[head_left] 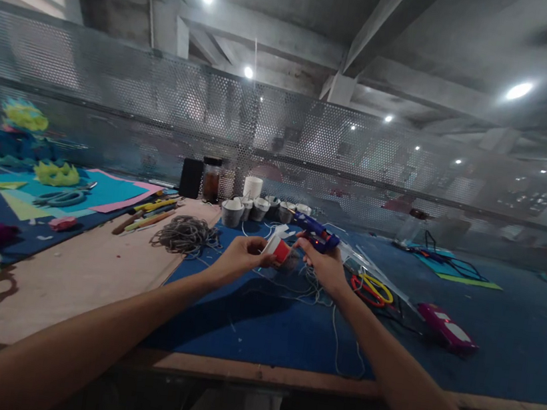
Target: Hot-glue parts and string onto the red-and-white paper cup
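A small white paper cup with a red patch (280, 251) is tilted in my left hand (241, 256), whose thumb and fingers close on its side. My right hand (324, 262) grips a dark blue hot glue gun (318, 230) just to the right of the cup. The gun's nozzle points up and to the left, past the cup toward the back. Thin grey cord (315, 290) lies loose on the blue mat beneath my hands. Just behind them stand several small cups wrapped in grey material (232, 214) and a stack of white paper cups (252, 187).
To the left lie a heap of grey cord (185, 234), carving-style tools (148, 214), scissors (63, 196) and coloured paper (119, 191). On the right are yellow and red cable coils (374, 289) and a magenta device (447, 327). A perforated metal screen (304, 128) borders the table's back.
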`<state>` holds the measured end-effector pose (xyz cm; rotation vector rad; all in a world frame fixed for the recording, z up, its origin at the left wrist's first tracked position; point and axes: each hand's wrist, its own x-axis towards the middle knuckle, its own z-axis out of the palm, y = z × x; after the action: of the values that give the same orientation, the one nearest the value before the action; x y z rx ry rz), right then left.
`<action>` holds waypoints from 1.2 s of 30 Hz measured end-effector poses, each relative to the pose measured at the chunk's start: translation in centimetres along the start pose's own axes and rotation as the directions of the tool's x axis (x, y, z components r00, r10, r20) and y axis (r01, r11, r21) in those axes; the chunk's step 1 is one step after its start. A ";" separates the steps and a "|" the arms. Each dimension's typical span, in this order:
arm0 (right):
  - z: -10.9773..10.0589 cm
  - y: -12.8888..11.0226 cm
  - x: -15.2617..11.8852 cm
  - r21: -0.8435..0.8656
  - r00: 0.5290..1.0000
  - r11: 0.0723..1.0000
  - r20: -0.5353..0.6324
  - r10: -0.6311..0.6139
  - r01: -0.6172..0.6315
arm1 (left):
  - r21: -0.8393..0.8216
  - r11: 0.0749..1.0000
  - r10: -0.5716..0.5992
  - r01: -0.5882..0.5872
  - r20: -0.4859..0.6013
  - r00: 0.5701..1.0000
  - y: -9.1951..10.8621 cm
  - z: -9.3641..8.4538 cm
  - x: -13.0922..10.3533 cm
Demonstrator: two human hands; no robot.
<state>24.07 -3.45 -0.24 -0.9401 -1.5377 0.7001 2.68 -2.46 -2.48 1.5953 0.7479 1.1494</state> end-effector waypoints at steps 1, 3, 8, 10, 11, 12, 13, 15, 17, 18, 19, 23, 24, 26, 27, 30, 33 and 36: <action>0.0 0.1 0.0 -0.015 1.000 1.000 -0.008 0.005 -0.005 | -0.003 1.000 -0.001 0.001 0.007 1.000 0.1 0.0 -0.1; -0.1 0.2 0.1 -0.041 0.999 0.999 -0.022 0.024 -0.025 | -0.002 1.000 -0.001 0.001 0.014 1.000 0.5 0.1 -0.2; -0.2 0.8 0.1 -0.084 0.998 0.995 -0.051 0.046 -0.050 | 0.004 1.000 0.005 -0.005 -0.016 1.000 0.9 0.1 -0.3; -0.2 1.0 0.2 -0.093 0.998 0.995 -0.053 0.043 -0.048 | -0.012 1.000 -0.001 0.001 -0.020 1.000 0.9 0.0 -0.2; -0.2 1.1 0.1 -0.094 0.998 0.994 -0.050 0.041 -0.045 | -0.017 1.000 -0.006 0.005 -0.017 1.000 0.8 0.0 -0.2; -0.3 1.2 0.1 -0.095 0.998 0.995 -0.048 0.038 -0.042 | -0.021 1.000 -0.009 0.009 -0.015 1.000 0.9 -0.1 -0.1; -0.3 1.3 0.1 -0.098 0.998 0.994 -0.044 0.033 -0.037 | -0.022 1.000 -0.012 0.012 -0.013 1.000 0.9 -0.1 -0.1; -0.3 1.4 0.1 -0.113 0.999 0.993 -0.045 0.020 -0.025 | -0.020 1.000 -0.017 0.017 -0.006 1.000 1.0 -0.2 -0.1; -0.3 1.5 0.1 -0.131 0.999 0.991 -0.046 0.019 -0.025 | -0.019 1.000 -0.021 0.021 0.007 1.000 1.1 -0.2 -0.2; -0.3 1.5 0.1 -0.132 0.999 0.991 -0.040 0.025 -0.030 | -0.018 1.000 -0.021 0.021 0.009 1.000 1.1 -0.1 -0.3; -0.3 1.4 0.1 -0.125 0.999 0.991 -0.031 0.033 -0.037 | -0.016 1.000 -0.020 0.020 0.009 1.000 1.1 -0.1 -0.3; -0.2 1.1 0.0 -0.091 0.999 0.995 -0.017 0.033 -0.034 | -0.031 1.000 -0.002 0.001 -0.049 0.999 1.0 -0.2 -0.3; -0.2 1.1 -0.1 -0.094 0.999 0.995 -0.024 0.025 -0.027 | -0.036 0.999 0.002 -0.004 -0.071 0.997 1.0 -0.3 -0.2; -0.2 1.2 -0.2 -0.105 0.999 0.994 -0.037 0.011 -0.015 | -0.042 0.999 0.011 -0.016 -0.115 0.993 0.8 -0.6 0.0; -0.2 1.3 -0.2 -0.109 0.999 0.994 -0.042 0.001 -0.006 | -0.045 0.999 0.014 -0.020 -0.135 0.991 0.7 -0.8 0.2; -0.1 1.6 -0.4 -0.115 0.995 0.993 -0.082 -0.051 0.041 | -0.081 0.996 0.009 -0.025 -0.201 0.979 0.4 -1.3 0.5; 0.0 1.5 -0.6 -0.164 0.988 0.983 -0.110 -0.105 0.086 | -0.095 0.993 0.041 -0.068 -0.264 0.964 0.2 -1.8 0.7; 0.1 1.1 -0.8 -0.246 0.986 0.963 -0.095 -0.136 0.109 | -0.047 0.992 0.101 -0.120 -0.290 0.952 0.0 -2.3 0.9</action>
<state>24.17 -3.61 -1.59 -1.0343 -1.5892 0.3714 0.84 -0.83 -2.06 1.4471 0.8064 1.4950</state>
